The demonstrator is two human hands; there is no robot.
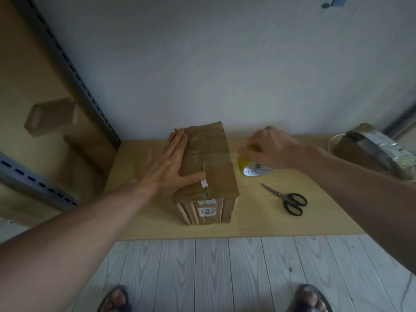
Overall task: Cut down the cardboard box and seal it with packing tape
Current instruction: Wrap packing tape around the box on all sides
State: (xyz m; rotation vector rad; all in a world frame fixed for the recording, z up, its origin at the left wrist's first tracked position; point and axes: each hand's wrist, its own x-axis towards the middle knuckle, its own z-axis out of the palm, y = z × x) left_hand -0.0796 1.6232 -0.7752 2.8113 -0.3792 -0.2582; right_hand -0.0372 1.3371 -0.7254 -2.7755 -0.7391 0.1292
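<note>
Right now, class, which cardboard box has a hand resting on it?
The middle box, under the left hand; the right-end box lies untouched.

A single wide-angle head view looks steeply forward and down from above the worktop's [258, 221] near edge, close in, facing the wall [225, 64] behind its far edge.

Light wooden table [157, 226] stands against white wall [225, 64]. 1 taped brown parcel [371, 152] sits at the table's far right corner. Slotted grey metal upright [74, 70] rises beyond the left edge, 1 small carton [50, 117] left of it. Grey plank floor [213, 273] lies below the near edge.
</note>
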